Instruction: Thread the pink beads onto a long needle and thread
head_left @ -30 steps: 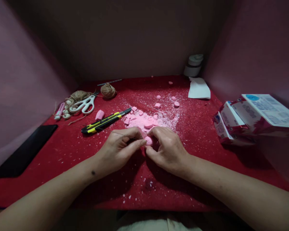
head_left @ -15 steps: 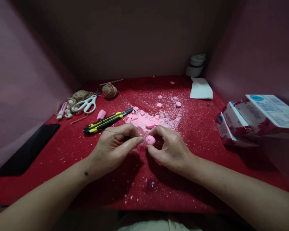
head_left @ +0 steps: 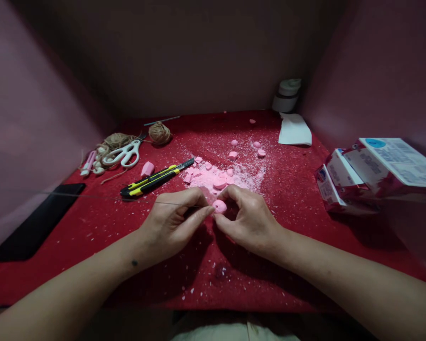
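Observation:
My right hand (head_left: 249, 219) pinches a small rounded pink piece (head_left: 219, 206) between thumb and forefinger, just above the red cloth (head_left: 287, 199). My left hand (head_left: 173, 222) is closed in a pinch on a thin needle (head_left: 173, 204) whose tip points at the pink piece; a fine thread runs from it off to the left. Both hands meet at the middle of the cloth. Just behind them lies a heap of pink chips and powder (head_left: 216, 177).
A yellow-and-black utility knife (head_left: 156, 178), white scissors (head_left: 123, 154), twine (head_left: 159, 133) and a pink block (head_left: 147, 169) lie at the left. A black phone (head_left: 39, 220) sits far left. Opened cartons (head_left: 372, 173) stand right; white paper (head_left: 294, 130) and a tape roll (head_left: 287, 94) are at the back.
My left hand pulled slightly away from the pink piece and came back close; the thread now stretches farther left. My right hand turned the piece a little.

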Tool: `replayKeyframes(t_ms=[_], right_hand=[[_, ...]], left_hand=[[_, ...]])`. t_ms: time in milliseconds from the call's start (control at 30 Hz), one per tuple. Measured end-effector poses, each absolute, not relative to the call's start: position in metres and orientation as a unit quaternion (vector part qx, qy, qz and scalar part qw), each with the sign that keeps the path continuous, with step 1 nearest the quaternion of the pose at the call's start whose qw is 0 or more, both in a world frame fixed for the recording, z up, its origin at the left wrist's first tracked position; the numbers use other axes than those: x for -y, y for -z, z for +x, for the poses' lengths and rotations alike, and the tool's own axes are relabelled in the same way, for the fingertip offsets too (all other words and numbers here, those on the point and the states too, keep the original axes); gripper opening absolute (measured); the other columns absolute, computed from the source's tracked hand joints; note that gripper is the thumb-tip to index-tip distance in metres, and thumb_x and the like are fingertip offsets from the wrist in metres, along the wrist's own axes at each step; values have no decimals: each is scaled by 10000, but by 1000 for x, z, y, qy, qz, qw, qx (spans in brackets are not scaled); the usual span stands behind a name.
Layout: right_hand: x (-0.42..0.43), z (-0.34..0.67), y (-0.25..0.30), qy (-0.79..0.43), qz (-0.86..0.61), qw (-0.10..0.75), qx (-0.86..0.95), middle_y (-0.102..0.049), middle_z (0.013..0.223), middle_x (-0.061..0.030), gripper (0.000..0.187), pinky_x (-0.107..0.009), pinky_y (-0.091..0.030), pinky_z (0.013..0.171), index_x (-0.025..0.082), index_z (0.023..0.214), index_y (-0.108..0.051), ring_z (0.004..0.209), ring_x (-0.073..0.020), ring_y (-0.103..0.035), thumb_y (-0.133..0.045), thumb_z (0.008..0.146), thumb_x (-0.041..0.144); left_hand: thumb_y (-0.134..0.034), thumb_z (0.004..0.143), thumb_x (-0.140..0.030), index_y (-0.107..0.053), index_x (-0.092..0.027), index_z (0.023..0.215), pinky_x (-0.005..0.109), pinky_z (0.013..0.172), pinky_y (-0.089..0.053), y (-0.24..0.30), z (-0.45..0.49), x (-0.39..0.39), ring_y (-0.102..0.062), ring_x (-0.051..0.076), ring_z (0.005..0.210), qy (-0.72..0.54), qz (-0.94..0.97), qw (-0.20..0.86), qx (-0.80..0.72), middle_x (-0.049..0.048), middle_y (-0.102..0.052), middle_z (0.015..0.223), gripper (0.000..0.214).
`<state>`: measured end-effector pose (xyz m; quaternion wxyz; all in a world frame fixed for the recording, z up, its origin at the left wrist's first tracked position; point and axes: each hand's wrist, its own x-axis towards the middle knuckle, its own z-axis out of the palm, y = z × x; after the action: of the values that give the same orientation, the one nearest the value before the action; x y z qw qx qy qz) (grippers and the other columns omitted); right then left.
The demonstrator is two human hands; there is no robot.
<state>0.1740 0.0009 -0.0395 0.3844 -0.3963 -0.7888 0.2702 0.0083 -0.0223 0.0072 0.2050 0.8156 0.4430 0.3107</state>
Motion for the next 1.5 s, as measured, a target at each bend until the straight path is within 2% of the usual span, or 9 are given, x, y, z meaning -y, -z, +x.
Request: replayKeyframes(t_ms=[100, 200, 467, 567, 767, 1067, 1333, 1500], right_hand=[[-1, 174, 40, -263, -398, 385, 790, -547, 683, -22, 17, -271, -366, 606, 152, 740, -521, 619, -125, -469, -519, 723, 154], [-1, 174, 41, -250, -397, 385, 795, -526, 656, -13, 41, -270, -356, 595, 161, 699, -486, 602, -120, -453, -520, 721, 154], [2, 173, 40, -221, -359, 407, 810, -520, 660, -17, 34, -272, -357, 605, 149, 705, -502, 619, -122, -449, -525, 725, 134], [0, 173, 42, -215, -365, 412, 807, -515, 658, -11, 49, -267, -356, 598, 153, 699, -499, 619, -120, -448, -538, 712, 126], [-5, 175, 42, -286, -380, 420, 773, -549, 672, -18, 23, -257, -381, 579, 141, 725, -529, 605, -115, -484, -541, 708, 134], [-3, 175, 38, -325, -380, 401, 768, -573, 673, -16, 44, -257, -396, 582, 139, 743, -552, 601, -115, -506, -542, 700, 146], [-1, 175, 38, -314, -384, 391, 775, -590, 703, -33, 60, -269, -405, 609, 138, 766, -562, 626, -126, -514, -519, 729, 158], [0, 174, 39, -302, -377, 387, 786, -579, 699, -30, 50, -268, -394, 607, 145, 765, -551, 625, -126, -495, -516, 729, 148]], left_hand=[[-537, 820, -119, -554, -114, 668, 149, 487, -345, -2, 9, 22, -426, 44, 496, -314, 829, 177, -428, -42, -498, 562, 153], [-526, 824, -113, -556, -114, 671, 141, 485, -344, -1, 11, 21, -429, 40, 499, -313, 824, 192, -432, -41, -506, 569, 156], [-561, 806, -200, -578, -133, 639, 155, 486, -377, -10, 11, 20, -461, 63, 543, -322, 725, 371, -482, -35, -531, 580, 181], [-580, 785, -201, -574, -138, 629, 156, 470, -367, -14, 9, 21, -452, 60, 525, -329, 695, 399, -499, -41, -521, 564, 168], [-597, 779, -204, -569, -147, 609, 147, 415, -302, -18, 5, 23, -386, 36, 463, -349, 706, 331, -519, -63, -472, 525, 182], [-550, 818, -164, -579, -130, 683, 155, 519, -376, -14, 8, 24, -486, 53, 555, -325, 771, 247, -489, -34, -544, 608, 142], [-523, 829, -159, -569, -131, 672, 169, 499, -372, -10, 9, 24, -474, 63, 523, -313, 799, 222, -463, -29, -531, 583, 166], [-525, 829, -181, -570, -135, 665, 166, 486, -369, -11, 14, 24, -477, 67, 511, -299, 793, 249, -469, -29, -542, 566, 177]])
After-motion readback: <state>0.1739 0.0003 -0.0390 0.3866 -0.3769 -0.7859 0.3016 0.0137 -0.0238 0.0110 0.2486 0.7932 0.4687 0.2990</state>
